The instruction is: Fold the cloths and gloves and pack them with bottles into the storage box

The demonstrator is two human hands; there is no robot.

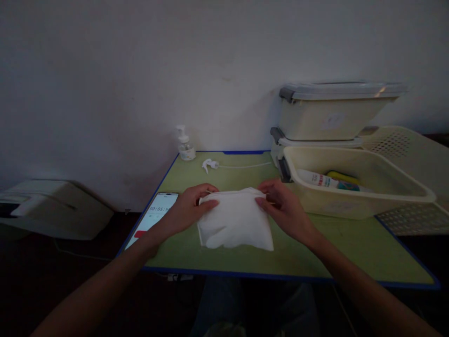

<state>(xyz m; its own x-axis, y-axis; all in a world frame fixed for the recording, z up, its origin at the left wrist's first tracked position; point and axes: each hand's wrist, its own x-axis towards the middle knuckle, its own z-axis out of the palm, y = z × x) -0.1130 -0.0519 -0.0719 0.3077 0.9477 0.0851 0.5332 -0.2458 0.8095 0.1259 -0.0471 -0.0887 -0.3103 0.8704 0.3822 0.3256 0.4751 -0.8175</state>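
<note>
A white, soft cloth pouch (235,220) hangs spread out just over the green tabletop, its upper edge pulled fairly straight. My left hand (194,206) pinches the pouch's upper left corner between thumb and fingers. At the upper right corner, my right hand (282,206) grips it the same way. Thin cord-like bits show beside the fingers at both corners. Whether anything is inside the pouch I cannot tell.
A lit phone (156,213) lies left, partly behind my left forearm. Behind are a clear pump bottle (187,149) and a white spray nozzle (210,164) with a tube. To the right, an open cream bin (358,201) holds a white bottle (315,179); lidded boxes (336,117) stand behind.
</note>
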